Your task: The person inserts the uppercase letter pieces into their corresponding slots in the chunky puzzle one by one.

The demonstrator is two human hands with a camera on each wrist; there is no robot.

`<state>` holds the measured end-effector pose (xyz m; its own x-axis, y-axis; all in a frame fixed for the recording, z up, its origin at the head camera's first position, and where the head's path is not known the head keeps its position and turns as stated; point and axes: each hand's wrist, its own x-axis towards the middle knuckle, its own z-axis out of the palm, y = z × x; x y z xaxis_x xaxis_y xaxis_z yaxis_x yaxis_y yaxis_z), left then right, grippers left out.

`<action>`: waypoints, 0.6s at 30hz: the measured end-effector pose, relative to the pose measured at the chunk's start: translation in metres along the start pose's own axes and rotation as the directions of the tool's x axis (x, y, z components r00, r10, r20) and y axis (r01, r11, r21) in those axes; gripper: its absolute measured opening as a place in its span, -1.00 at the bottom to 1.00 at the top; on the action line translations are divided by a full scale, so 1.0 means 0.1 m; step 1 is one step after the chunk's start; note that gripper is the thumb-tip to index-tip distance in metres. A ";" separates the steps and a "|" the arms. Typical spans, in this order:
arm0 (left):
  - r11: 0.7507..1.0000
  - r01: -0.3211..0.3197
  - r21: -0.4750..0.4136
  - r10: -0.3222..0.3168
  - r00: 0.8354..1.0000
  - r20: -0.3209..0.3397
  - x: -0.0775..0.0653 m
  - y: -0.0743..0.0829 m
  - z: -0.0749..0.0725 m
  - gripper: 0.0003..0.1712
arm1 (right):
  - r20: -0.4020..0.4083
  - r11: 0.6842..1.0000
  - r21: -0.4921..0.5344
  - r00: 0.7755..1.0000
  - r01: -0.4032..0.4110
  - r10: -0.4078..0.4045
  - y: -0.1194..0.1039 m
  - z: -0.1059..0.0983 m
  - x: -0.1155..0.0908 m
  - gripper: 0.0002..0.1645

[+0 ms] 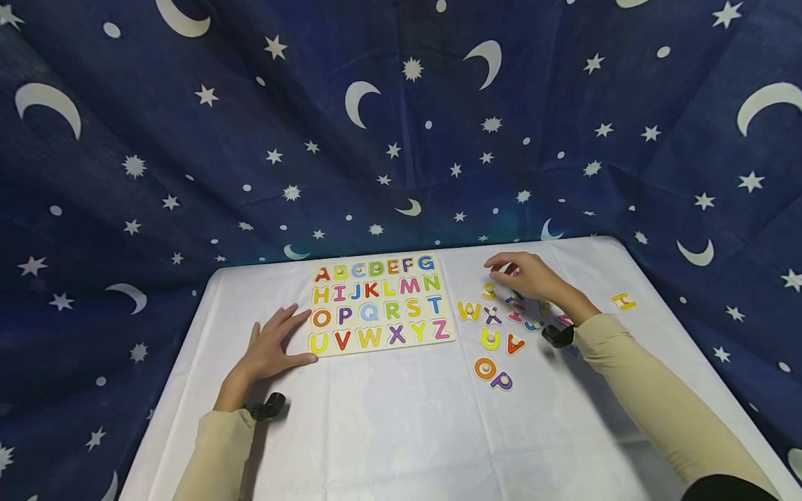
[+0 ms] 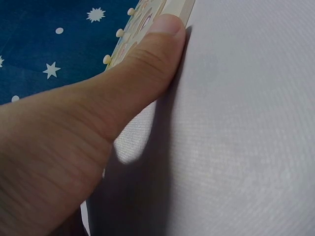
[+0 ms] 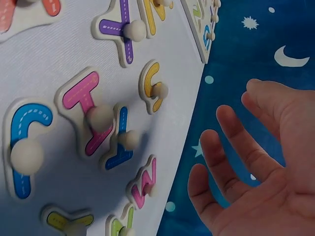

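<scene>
An alphabet puzzle board (image 1: 379,352) lies at the left middle of the table, with knobbed letter pieces in its top row. My left hand (image 1: 269,351) spreads its fingers at the board's left edge; in the left wrist view the thumb (image 2: 147,56) rests against that edge. Over the loose letters to the right hovers my right hand (image 1: 532,277), its fingers loosely bent with nothing between them. Below it lie a yellow S (image 3: 148,84), a pink I (image 3: 81,96), a blue T (image 3: 120,157), a blue J (image 3: 20,120) and a purple X (image 3: 110,27).
Nearer to me lie a yellow U (image 1: 491,339), a red A (image 1: 515,344), an orange O (image 1: 485,369) and a purple P (image 1: 501,381). A yellow H (image 1: 623,301) sits apart at the right. Behind the white table (image 1: 401,431) hangs a dark blue starry cloth (image 1: 401,118).
</scene>
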<state>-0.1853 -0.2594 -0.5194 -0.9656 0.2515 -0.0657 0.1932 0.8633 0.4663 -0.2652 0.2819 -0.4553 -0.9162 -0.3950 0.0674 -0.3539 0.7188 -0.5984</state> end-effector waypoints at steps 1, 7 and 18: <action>1.000 -0.001 -0.002 0.001 1.000 0.001 0.00 0.00 0.00 0.17 | -0.004 1.000 0.002 1.000 -0.002 0.002 0.01 -0.01 -0.01 -0.68; 1.000 0.012 0.002 -0.012 1.000 -0.009 -0.01 -0.03 0.02 0.18 | -0.012 1.000 -0.001 1.000 -0.020 0.020 0.07 -0.01 -0.05 -0.66; 1.000 -0.005 0.008 0.005 1.000 -0.005 0.02 -0.03 0.03 0.18 | -0.106 0.990 0.000 0.985 -0.140 0.139 0.34 -0.20 -0.40 -0.63</action>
<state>-0.1873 -0.2599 -0.5230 -0.9655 0.2538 -0.0584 0.1998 0.8655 0.4594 -0.2446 0.3337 -0.4624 -0.9712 -0.2285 0.0676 -0.2223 0.7671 -0.6018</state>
